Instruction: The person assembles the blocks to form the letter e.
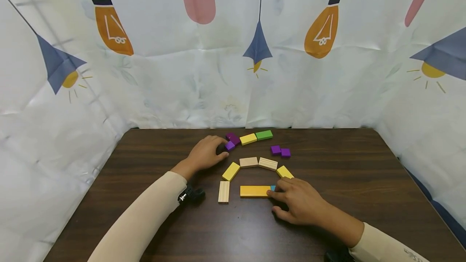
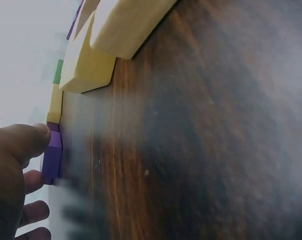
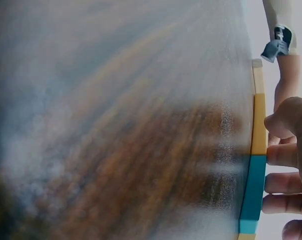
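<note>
Right hand touches orange block, its long axis running left-right.

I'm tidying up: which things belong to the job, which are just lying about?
Likely job:
orange block and blue block, at right hand
purple block, by left hand
curved row of blocks

Perhaps lying about:
two purple cubes, set apart
green block

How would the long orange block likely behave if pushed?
The orange block probably slides rather than rolls, given its flat faces. It lies flat, so tipping seems unlikely. Pushed towards the blue block touching its end, it would likely shove that along.
</note>
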Motion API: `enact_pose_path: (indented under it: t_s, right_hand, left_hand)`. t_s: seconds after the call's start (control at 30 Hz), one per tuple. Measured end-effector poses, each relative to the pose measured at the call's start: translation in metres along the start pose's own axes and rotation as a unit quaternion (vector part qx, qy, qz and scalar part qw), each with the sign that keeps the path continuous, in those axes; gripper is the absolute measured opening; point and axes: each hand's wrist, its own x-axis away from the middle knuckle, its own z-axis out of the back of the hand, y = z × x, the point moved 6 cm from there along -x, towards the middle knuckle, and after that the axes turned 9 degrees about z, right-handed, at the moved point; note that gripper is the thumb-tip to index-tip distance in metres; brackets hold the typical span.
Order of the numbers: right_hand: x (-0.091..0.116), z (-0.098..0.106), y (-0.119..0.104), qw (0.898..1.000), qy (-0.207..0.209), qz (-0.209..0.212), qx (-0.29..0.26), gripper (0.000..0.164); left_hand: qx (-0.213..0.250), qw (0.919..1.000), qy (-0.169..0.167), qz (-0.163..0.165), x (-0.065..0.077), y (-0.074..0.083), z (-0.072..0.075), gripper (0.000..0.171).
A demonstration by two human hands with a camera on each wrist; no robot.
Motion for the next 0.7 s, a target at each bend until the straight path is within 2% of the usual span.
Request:
enact_pose_path:
  t_s: [0.43,0.7]
  right_hand:
    - [-0.002,0.001,0.001,1.000,-0.015,-0.007,-0.005,0.036]
    - [-0.002,0.000,0.001,1.000,-0.021,-0.014,-0.014,0.045]
  left_hand:
    - [-0.015,0.9998,0.001,0.015,-0.011,-0.004,-0.005,0.043]
    - [-0.019,0.9995,0.000,0.023,-0.016,-0.004,-0.007,0.039]
